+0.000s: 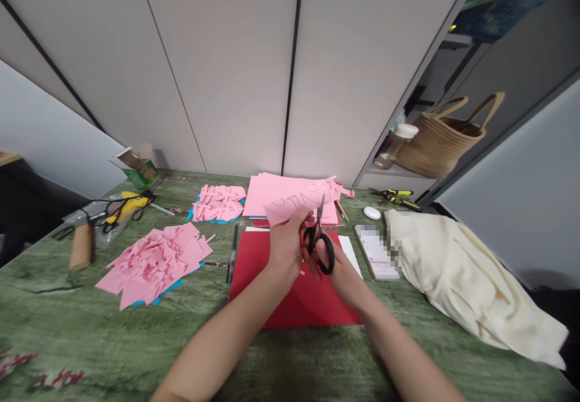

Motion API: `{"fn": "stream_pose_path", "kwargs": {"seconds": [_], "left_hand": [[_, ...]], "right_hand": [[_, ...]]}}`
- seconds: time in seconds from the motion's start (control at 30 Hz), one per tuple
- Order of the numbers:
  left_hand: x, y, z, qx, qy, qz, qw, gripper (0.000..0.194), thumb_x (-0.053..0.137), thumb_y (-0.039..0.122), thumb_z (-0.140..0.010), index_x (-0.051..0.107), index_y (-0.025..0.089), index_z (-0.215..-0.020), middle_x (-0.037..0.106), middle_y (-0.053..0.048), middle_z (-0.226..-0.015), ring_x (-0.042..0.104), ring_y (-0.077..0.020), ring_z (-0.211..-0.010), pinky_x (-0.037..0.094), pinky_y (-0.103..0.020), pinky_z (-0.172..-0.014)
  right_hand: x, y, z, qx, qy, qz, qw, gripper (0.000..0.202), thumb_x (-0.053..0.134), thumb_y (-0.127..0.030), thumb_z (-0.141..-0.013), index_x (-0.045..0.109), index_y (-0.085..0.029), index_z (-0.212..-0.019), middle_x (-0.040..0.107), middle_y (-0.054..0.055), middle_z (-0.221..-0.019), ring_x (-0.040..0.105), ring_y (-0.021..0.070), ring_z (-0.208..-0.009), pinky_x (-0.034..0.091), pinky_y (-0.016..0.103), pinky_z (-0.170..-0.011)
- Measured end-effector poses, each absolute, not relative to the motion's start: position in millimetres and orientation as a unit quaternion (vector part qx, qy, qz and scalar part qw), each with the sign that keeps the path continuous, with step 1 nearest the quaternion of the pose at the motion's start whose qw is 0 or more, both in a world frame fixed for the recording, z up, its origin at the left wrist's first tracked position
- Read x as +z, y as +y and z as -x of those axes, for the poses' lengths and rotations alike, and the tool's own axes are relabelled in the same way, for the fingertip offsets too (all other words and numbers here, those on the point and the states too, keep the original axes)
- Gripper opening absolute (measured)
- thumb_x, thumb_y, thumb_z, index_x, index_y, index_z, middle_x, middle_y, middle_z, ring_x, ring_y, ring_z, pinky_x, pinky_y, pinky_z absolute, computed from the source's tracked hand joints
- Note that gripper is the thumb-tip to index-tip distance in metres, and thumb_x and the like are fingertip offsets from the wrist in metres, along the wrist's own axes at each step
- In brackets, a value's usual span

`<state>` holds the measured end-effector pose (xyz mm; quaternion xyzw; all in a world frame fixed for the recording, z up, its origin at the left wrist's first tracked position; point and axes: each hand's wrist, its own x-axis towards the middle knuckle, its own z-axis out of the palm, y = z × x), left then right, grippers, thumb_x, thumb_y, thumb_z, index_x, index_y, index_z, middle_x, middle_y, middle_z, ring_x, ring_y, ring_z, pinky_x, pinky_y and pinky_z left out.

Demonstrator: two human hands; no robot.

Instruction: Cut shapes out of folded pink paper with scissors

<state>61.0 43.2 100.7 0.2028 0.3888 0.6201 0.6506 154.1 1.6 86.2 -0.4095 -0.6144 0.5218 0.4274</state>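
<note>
While your left hand (pixel 285 242) pinches the lettered sheet (pixel 290 204) before the far pink stack (pixel 255 197), your right hand (pixel 341 270) grips scissors (pixel 319 225). Cut shapes (pixel 220 204): apparently done, far left. Scraps (pixel 156 258): heaped, left. Held sheet: outlines seemingly uncut.

Prob. a home craft nook: green table (pixel 290 359) below the fingers (pixel 303 213), pale cupboard-type panels (pixel 226 75) beyond, shelf (pixel 403 179) w/ woven bag (pixel 435 145) far R, corded yellow tool (pixel 129 205) well L.

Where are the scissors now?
In the head view, the black-handled scissors are in the right hand near the middle, just right of the left hand, blades by the marked pink paper.
</note>
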Motion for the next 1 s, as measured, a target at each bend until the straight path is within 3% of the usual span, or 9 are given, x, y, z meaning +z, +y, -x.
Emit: {"fn": "stream_pose_path", "kwargs": {"seconds": [0.37,0.63,1.0], "left_hand": [[99,42,-62,0.622,0.394,-0.197,0.647,0.021,0.071,0.032,-0.06,0.064,0.013,-0.067,0.062,0.001,-0.062,0.046,-0.0033,-0.037,0.032,-0.018,-0.035],[103,38,-62,0.602,0.429,-0.195,0.645,0.032,0.072,0.037,-0.057,0.065,0.013,-0.077,0.064,-0.001,-0.071,0.051,-0.0064,-0.042,0.026,-0.017,-0.03],[109,42,-60,0.58,0.399,-0.208,0.679,0.032,0.074,0.035,-0.054,0.064,0.012,-0.074,0.057,0.003,-0.055,0.042,-0.005,-0.034,0.023,-0.018,-0.028]], "right_hand": [[83,1,-154,0.497,-0.619,0.43,0.431,0.038,0.032,-0.056,-0.089,0.043,-0.02,-0.086,0.042,-0.004,-0.063,0.038,0.0106,-0.049,0.033,0.025,-0.048],[83,0,-153,0.48,-0.621,0.439,0.438,0.036,0.031,-0.054,-0.09,0.042,-0.02,-0.083,0.043,-0.004,-0.064,0.036,0.0098,-0.049,0.031,0.025,-0.049],[85,0,-150,0.495,-0.604,0.428,0.456,0.037,0.032,-0.055,-0.09,0.042,-0.02,-0.081,0.04,-0.004,-0.063,0.033,0.009,-0.048,0.029,0.024,-0.047]]}}
